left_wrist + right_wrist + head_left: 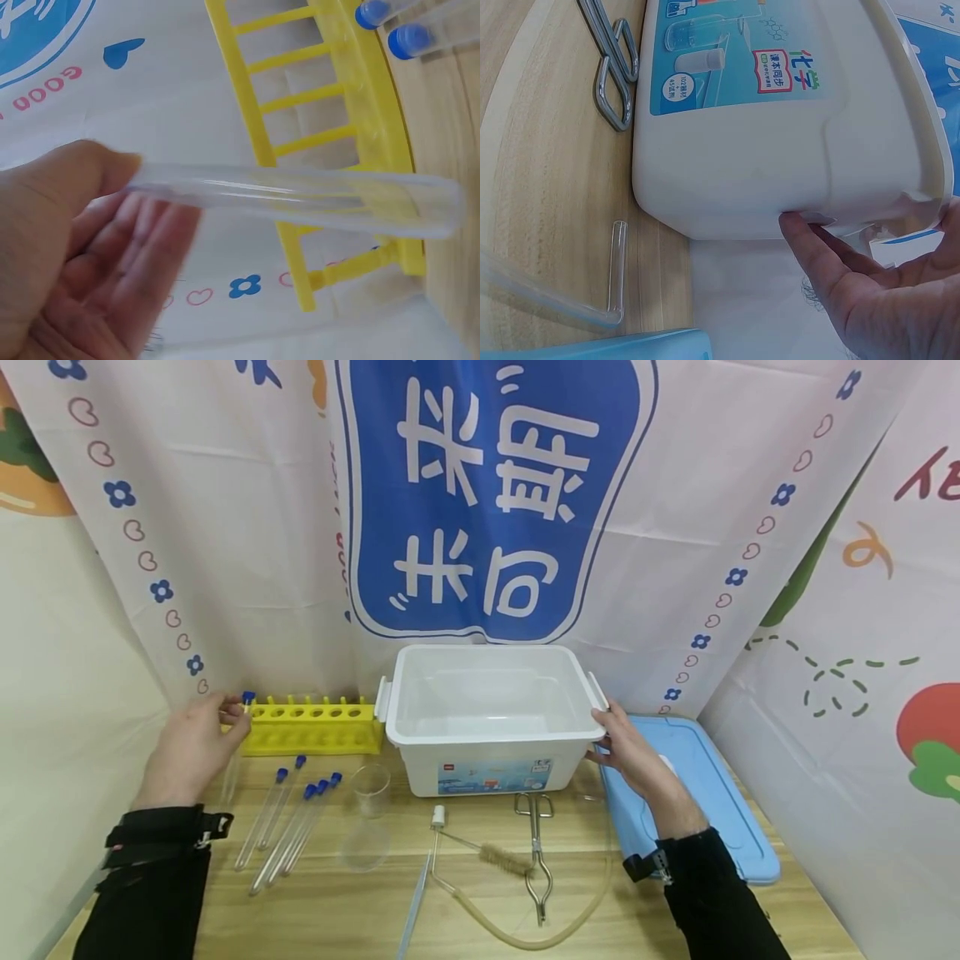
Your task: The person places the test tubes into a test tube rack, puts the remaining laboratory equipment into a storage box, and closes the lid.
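Observation:
My left hand [187, 743] pinches a clear test tube [300, 196] near its blue-capped top. The tube hangs in front of the left end of a yellow test tube rack [315, 741], outside its holes. At the back middle stands a white plastic bin [416, 770], with no lid on and nothing visible inside. My right hand [637, 756] grips the bin's right end by the rim and handle, with fingers against the outer wall. Several blue-capped test tubes [288, 839] lie on the table in front of the rack.
A clear beaker [371, 792] stands near the bin, with a round transparent piece [365, 846] before it. Metal tongs [536, 827], a bristle brush [506, 860], pale tweezers [415, 906] and rubber tubing [525, 943] lie in front. A blue lid [712, 802] is at right.

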The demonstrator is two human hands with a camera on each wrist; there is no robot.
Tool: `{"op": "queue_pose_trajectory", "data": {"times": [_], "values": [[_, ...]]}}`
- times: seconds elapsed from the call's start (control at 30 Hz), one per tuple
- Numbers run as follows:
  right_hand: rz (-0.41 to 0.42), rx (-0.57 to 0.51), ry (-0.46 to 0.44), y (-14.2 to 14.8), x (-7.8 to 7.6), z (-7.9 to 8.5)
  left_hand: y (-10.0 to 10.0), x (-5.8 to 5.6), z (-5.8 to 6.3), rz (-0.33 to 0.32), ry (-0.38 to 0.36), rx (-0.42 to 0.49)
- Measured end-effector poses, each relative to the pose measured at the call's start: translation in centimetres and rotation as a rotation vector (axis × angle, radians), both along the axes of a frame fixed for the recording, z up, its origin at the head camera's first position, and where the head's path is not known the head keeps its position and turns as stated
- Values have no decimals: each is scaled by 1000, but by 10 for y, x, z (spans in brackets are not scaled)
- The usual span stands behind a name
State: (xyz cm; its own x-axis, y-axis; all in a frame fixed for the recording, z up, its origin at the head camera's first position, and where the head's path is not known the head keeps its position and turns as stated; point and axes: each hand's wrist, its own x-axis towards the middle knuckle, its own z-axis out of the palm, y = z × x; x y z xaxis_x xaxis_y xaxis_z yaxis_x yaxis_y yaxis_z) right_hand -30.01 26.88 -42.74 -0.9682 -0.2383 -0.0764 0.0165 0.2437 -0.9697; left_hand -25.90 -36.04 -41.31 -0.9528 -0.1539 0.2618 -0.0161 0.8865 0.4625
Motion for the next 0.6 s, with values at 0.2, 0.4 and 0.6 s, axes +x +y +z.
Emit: {"op": "queue_pose_trajectory", "data": {"times": [0.2, 0.4, 0.6], "values": [[-5, 9, -5, 0, 0, 0, 6, -4, -3, 51, 138, 80], [2, 8, 2, 1, 0, 0, 9, -7, -3, 94, 237, 177], [-5, 11, 0, 1, -1, 0, 10, -5, -5, 122, 321, 272]]}}
